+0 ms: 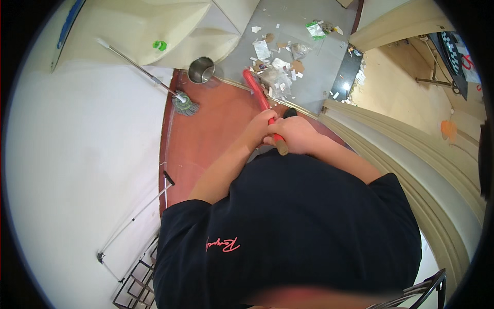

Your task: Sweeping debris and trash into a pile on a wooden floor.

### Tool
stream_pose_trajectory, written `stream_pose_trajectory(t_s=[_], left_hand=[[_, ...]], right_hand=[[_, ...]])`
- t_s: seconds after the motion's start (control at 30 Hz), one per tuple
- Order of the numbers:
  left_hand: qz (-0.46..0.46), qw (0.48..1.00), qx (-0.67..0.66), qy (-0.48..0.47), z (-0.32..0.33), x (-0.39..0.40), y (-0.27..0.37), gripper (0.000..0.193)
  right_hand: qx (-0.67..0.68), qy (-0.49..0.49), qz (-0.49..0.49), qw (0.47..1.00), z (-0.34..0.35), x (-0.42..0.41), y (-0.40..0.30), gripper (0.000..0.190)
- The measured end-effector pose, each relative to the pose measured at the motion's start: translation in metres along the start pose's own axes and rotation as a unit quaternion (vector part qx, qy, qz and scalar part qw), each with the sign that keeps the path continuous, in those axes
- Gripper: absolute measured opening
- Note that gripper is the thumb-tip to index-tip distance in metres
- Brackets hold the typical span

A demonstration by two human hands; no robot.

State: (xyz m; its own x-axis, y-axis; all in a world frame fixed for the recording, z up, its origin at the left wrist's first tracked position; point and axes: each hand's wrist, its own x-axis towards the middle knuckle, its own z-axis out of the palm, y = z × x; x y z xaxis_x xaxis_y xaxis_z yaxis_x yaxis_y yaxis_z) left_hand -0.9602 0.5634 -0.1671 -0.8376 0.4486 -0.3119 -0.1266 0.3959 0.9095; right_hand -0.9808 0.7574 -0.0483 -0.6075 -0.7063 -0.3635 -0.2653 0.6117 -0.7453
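My left hand [259,125] and my right hand [296,133] are both closed around a long red stick [257,89] with a brown butt end near my chest. The left grips a little farther along it than the right. Its far end reaches the edge of a heap of litter [276,77] on the grey floor. That heap holds white paper scraps, clear plastic and brown pieces; whether the stick carries a broom head is unclear. A green and white wrapper [315,31] lies farther off.
A metal bin [201,70] stands at the left by a floor strip. Against the white wall lean a mop [184,102] and a thin pole [150,202]. A doorway frame [401,143] rises at right. Scraps [360,75] lie by its dark sill.
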Motion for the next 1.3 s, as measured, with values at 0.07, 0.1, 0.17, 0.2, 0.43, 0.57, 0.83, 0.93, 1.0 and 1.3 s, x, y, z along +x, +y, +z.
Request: stream_pose_trajectory(t_s=[0.07, 0.1, 0.17, 0.2, 0.43, 0.57, 0.83, 0.93, 1.0, 1.3], left_hand=[[-0.01, 0.999, 0.033, -0.003, -0.012, 0.004, 0.005, 0.025], [-0.019, 0.998, 0.058, -0.008, -0.015, 0.006, 0.007, 0.025], [-0.034, 0.996, 0.081, -0.008, -0.023, 0.008, 0.01, 0.024], [-0.052, 0.993, 0.103, -0.007, -0.027, 0.009, 0.01, 0.023], [0.066, 0.985, 0.156, -0.045, -0.045, 0.016, -0.082, 0.018], [0.147, 0.982, 0.117, -0.013, -0.057, 0.026, -0.101, 0.016], [0.159, 0.979, 0.028, -0.124, -0.14, 0.047, -0.045, 0.014], [0.238, 0.963, 0.042, -0.117, -0.17, 0.042, -0.032, 0.018], [0.228, 0.966, 0.044, -0.111, -0.194, 0.031, -0.013, 0.022], [0.217, 0.956, 0.111, -0.164, -0.227, 0.028, -0.061, 0.012]], right_hand=[[-0.008, -0.015, -0.026, 1.0, -0.015, 0.002, -0.003, 0.032], [-0.009, -0.013, -0.025, 1.0, -0.019, 0.003, -0.002, 0.032], [0.017, 0.014, -0.064, 0.998, -0.025, 0.007, 0.002, 0.033], [0.016, 0.016, -0.061, 0.998, -0.027, 0.01, 0.003, 0.033], [0.08, 0.034, 0.012, 0.996, 0.004, 0.06, 0.01, 0.032], [0.101, 0.143, 0.063, 0.982, 0.04, 0.084, 0.008, 0.031], [-0.019, 0.264, 0.171, 0.949, 0.04, 0.114, -0.106, 0.027], [-0.054, 0.285, 0.172, 0.941, 0.044, 0.128, -0.145, 0.027], [-0.06, 0.296, 0.187, 0.935, 0.044, 0.135, -0.169, 0.026], [0.118, 0.38, 0.205, 0.894, 0.075, 0.168, -0.154, 0.029]])
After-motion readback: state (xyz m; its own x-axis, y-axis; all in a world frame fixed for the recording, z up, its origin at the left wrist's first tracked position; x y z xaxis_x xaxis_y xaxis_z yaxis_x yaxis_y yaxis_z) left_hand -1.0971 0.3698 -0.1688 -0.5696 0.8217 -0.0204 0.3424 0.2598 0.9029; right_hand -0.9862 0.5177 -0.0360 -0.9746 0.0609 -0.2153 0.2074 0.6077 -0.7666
